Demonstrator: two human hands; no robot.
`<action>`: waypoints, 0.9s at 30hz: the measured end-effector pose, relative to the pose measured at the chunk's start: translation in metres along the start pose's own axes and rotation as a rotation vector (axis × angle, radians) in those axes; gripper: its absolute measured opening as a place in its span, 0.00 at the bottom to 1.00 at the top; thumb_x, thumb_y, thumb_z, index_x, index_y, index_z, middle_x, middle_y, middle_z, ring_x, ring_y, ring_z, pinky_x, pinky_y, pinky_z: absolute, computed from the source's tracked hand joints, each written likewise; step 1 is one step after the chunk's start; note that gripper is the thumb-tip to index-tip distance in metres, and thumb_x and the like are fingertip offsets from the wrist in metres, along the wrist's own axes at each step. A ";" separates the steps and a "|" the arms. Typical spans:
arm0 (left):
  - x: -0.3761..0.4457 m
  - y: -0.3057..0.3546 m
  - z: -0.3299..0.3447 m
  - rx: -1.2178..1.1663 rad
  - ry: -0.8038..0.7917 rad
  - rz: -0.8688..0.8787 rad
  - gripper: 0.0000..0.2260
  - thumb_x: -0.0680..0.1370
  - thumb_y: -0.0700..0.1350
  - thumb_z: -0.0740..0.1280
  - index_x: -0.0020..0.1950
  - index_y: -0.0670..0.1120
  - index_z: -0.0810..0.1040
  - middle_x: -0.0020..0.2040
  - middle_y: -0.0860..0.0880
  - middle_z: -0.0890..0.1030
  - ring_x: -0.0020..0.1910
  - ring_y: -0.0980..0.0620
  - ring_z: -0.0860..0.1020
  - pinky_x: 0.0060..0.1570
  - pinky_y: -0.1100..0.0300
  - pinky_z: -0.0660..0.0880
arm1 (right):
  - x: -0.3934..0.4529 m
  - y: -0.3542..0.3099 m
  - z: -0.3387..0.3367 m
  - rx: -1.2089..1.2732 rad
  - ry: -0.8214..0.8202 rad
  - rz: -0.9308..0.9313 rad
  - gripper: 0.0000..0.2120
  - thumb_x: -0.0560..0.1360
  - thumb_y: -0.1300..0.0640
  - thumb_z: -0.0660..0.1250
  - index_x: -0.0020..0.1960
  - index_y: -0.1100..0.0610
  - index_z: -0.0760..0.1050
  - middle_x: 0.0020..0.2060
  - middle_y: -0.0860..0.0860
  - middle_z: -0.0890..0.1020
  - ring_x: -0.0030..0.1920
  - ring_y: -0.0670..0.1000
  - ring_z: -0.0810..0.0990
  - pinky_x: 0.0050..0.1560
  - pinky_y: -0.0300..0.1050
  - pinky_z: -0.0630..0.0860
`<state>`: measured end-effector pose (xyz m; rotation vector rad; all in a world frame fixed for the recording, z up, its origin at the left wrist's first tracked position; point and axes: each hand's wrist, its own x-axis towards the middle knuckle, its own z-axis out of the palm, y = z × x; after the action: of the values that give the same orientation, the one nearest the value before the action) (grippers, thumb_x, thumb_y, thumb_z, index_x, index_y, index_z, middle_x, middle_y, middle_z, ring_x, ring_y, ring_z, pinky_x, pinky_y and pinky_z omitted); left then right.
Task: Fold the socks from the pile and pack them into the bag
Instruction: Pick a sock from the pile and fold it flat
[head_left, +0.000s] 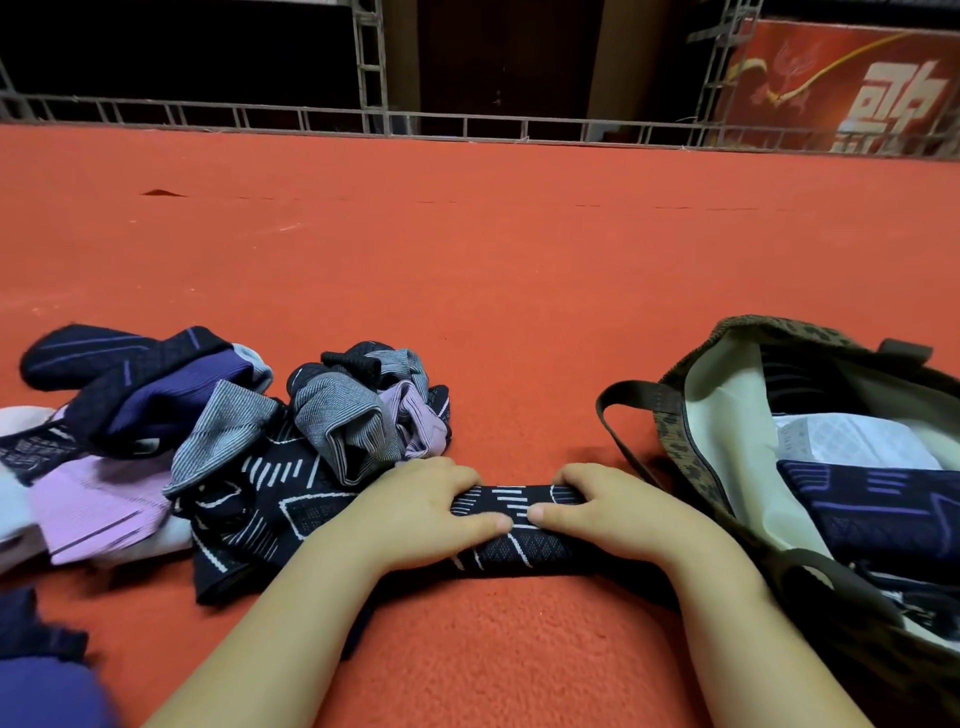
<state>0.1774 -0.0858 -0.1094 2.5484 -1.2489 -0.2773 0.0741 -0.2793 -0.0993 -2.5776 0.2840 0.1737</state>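
Observation:
A black sock with white line pattern (511, 530) lies folded into a thick strip on the red carpet in front of me. My left hand (415, 512) grips its left end, fingers curled over the far edge. My right hand (613, 512) grips the right end the same way, and the two thumbs nearly meet on top. To the left lies the pile of socks (218, 441), in black, grey, purple, lilac and white. On the right stands the open olive bag (727, 441) with a pale lining; folded dark and white socks lie inside it.
Red carpet (467, 260) stretches far ahead to a metal truss rail (363, 117). A red banner (841, 88) hangs at the back right. A blue cloth edge (47, 670) shows at the bottom left. The bag's strap (623, 410) loops toward my right hand.

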 end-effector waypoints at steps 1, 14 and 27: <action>-0.001 0.001 -0.002 0.014 -0.028 0.005 0.31 0.62 0.75 0.53 0.51 0.55 0.75 0.46 0.56 0.77 0.49 0.55 0.75 0.53 0.54 0.72 | -0.002 -0.001 -0.002 0.006 -0.030 0.007 0.15 0.70 0.36 0.66 0.39 0.47 0.70 0.39 0.44 0.77 0.40 0.45 0.76 0.39 0.42 0.70; -0.018 0.006 -0.020 -0.246 -0.133 -0.070 0.17 0.64 0.61 0.74 0.40 0.52 0.73 0.36 0.56 0.78 0.36 0.59 0.76 0.39 0.62 0.71 | -0.030 -0.022 0.002 0.324 0.017 -0.053 0.13 0.69 0.47 0.73 0.41 0.52 0.70 0.33 0.45 0.76 0.35 0.45 0.73 0.38 0.45 0.69; 0.021 0.123 -0.042 -1.188 0.304 -0.010 0.13 0.78 0.44 0.66 0.59 0.57 0.71 0.51 0.49 0.77 0.39 0.55 0.76 0.27 0.63 0.73 | -0.124 -0.029 -0.054 0.682 0.774 -0.036 0.22 0.73 0.55 0.68 0.58 0.39 0.60 0.55 0.36 0.70 0.53 0.45 0.77 0.55 0.48 0.76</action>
<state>0.1114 -0.1670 -0.0289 1.4822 -0.6218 -0.4387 -0.0360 -0.2629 -0.0168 -1.8550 0.4710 -0.8108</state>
